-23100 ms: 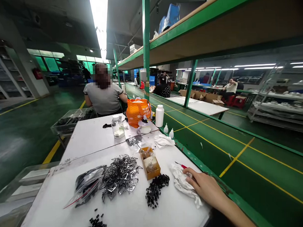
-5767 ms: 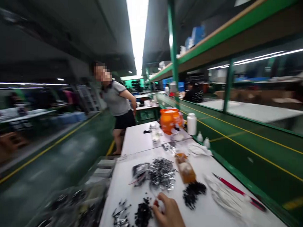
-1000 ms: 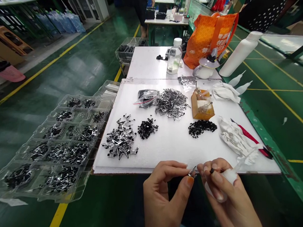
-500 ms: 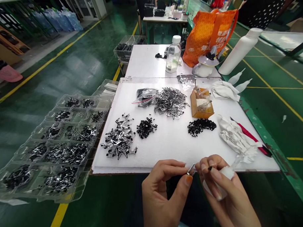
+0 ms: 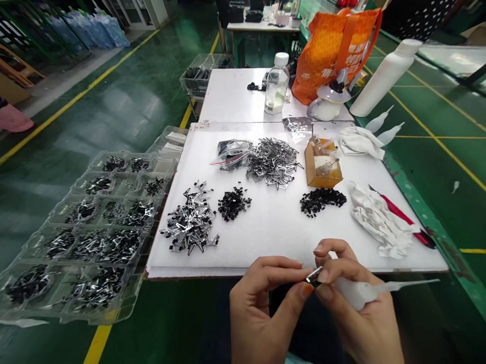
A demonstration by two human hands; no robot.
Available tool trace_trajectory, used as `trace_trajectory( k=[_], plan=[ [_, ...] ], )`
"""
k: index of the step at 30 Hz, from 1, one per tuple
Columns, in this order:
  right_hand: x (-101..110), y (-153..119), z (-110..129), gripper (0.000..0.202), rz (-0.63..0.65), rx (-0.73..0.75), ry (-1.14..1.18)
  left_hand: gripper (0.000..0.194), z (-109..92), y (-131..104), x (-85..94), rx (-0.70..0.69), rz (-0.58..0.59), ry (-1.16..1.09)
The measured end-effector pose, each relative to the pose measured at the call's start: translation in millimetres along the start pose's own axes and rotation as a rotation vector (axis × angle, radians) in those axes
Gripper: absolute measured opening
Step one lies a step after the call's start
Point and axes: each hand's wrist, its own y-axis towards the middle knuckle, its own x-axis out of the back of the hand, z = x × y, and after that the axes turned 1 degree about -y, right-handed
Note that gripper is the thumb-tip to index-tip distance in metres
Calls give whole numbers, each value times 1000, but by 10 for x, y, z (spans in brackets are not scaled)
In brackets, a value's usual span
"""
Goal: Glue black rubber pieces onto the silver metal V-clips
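Above the table's near edge, my left hand (image 5: 267,303) pinches a small silver metal clip (image 5: 314,275) between thumb and fingers. My right hand (image 5: 361,324) meets it there, thumb and forefinger pressed around the clip's other end; a small black piece at those fingertips is mostly hidden. A white squeeze bottle (image 5: 356,293) with a long thin nozzle is tucked in the right hand, nozzle pointing right. Beyond the hands lie two piles of black pieces, one on the right (image 5: 322,201) and one on the left (image 5: 234,204).
Metal clips lie in a left pile (image 5: 192,221) and a back pile (image 5: 273,162). A compartment tray (image 5: 55,271) stands left of the table. An orange box (image 5: 323,176), crumpled white cloth (image 5: 382,219) and red-handled knife (image 5: 399,211) are on the right. Bottles and an orange bag (image 5: 330,57) stand behind.
My right hand has closed in on the clip, bringing the black piece from its fingertips to the clip's end. The squeeze bottle has turned, its nozzle now pointing right. My left hand stays nearly put.
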Motion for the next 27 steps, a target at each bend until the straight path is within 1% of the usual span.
trace_trajectory(
  k=[3,9,13,18,22,27],
  plan=[
    [19,11,-6,7,13,24,-32,11,-12,-4,-12,12,7,-1],
    [33,23,0,8,32,34,-17,12,-25,6,-5,4,41,-12],
    [41,13,-13,8,36,14,1,10,-43,8,-6,5,64,-1],
    [65,-10,-37,7,39,-26,19,11,-46,18,10,-8,66,16],
    [76,-6,-18,7,29,-40,11,12,-35,31,20,-35,124,34],
    [67,16,6,6,29,-43,20,12,-35,30,-8,-11,79,10]
  ],
)
